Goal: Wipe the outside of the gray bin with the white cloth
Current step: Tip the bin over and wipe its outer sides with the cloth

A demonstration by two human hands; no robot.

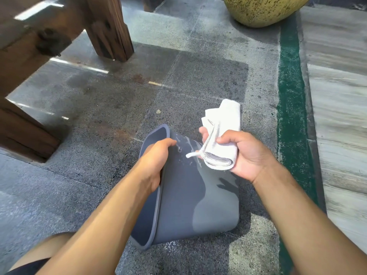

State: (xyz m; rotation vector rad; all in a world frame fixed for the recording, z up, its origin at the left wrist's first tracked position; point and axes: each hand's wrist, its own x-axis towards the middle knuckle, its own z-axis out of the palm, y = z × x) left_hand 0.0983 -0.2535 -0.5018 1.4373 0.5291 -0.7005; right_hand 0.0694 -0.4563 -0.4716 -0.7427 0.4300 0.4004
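Speckled gray stone floor, gray plastic bin lying on its side.
Left hand grips its rim; right hand clutches a folded white cloth.

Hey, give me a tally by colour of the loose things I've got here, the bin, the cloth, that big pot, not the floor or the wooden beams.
Gray: 1, the gray bin, lying on its side, left hand gripping its rim
White: 1, the white cloth, folded in the right hand
Yellow speckled: 1, the pot
Total: 3
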